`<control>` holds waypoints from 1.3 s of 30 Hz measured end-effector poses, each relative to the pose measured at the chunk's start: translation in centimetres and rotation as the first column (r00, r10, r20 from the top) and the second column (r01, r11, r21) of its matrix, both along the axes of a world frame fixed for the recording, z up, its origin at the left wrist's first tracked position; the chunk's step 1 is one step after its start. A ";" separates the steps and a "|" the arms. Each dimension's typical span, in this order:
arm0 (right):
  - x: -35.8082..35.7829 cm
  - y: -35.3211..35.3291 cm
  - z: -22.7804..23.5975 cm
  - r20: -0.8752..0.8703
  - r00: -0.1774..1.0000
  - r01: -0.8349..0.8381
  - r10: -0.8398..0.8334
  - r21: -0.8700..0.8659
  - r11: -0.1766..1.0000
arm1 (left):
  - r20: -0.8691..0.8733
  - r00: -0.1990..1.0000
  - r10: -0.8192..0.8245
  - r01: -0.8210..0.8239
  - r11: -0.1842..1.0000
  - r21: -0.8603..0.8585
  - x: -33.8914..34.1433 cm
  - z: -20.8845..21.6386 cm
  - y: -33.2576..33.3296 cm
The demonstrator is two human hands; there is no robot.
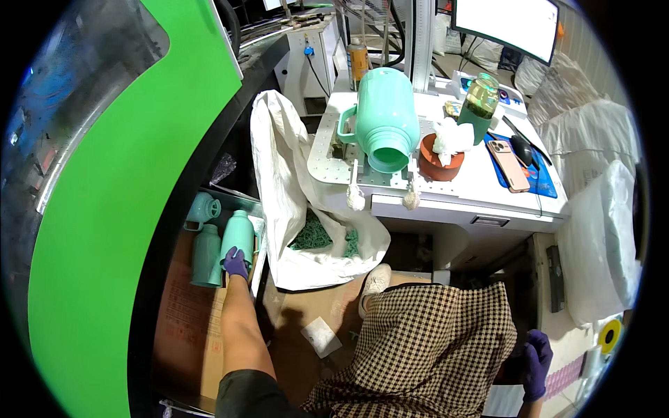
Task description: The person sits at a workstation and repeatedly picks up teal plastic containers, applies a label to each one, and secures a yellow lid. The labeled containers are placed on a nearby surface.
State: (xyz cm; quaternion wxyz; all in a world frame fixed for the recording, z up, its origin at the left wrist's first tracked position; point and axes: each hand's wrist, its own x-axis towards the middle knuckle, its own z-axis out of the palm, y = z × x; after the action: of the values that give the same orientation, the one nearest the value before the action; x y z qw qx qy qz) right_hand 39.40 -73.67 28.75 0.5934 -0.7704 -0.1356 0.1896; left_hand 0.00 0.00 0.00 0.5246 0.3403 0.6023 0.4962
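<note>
My left hand, in a purple glove, is closed around the lower end of a mint-green jug body at the lower left. Beside it lies another mint-green jug body, with a third, handled jug just behind. All three are in an open cardboard box. At the lower right, my right hand, also gloved in purple, has its fingers curled; whatever they may hold is hidden. A larger mint-green jug rests tilted in a holder on the white worktable, its open mouth toward me.
A white woven sack with green trimmings stands between box and worktable. On the table are a brown pot, a bottle and a phone. A green machine panel fills the left; plastic bags stand right.
</note>
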 end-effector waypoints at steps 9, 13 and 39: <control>0.0 2.0 -1.6 0.059 0.980 -0.193 0.191 0.019 0.981 | -0.185 0.982 0.039 -0.016 0.992 0.123 -19.0 2.4 -1.6; -1.5 2.2 -1.8 0.212 0.947 -0.232 0.242 -0.072 0.970 | -0.976 0.214 0.035 0.061 0.997 0.049 -28.7 6.0 -9.8; -10.6 13.8 -1.2 0.386 0.880 -0.436 0.277 0.424 0.794 | -0.962 0.185 -0.199 0.982 0.000 0.189 0.2 24.5 -39.7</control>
State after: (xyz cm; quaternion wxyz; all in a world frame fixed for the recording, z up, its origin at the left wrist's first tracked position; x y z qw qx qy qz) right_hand 28.75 -59.88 27.50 0.6966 -0.5698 -0.4140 0.1367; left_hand 0.16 -39.74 24.55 0.1515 0.9588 0.1426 0.1934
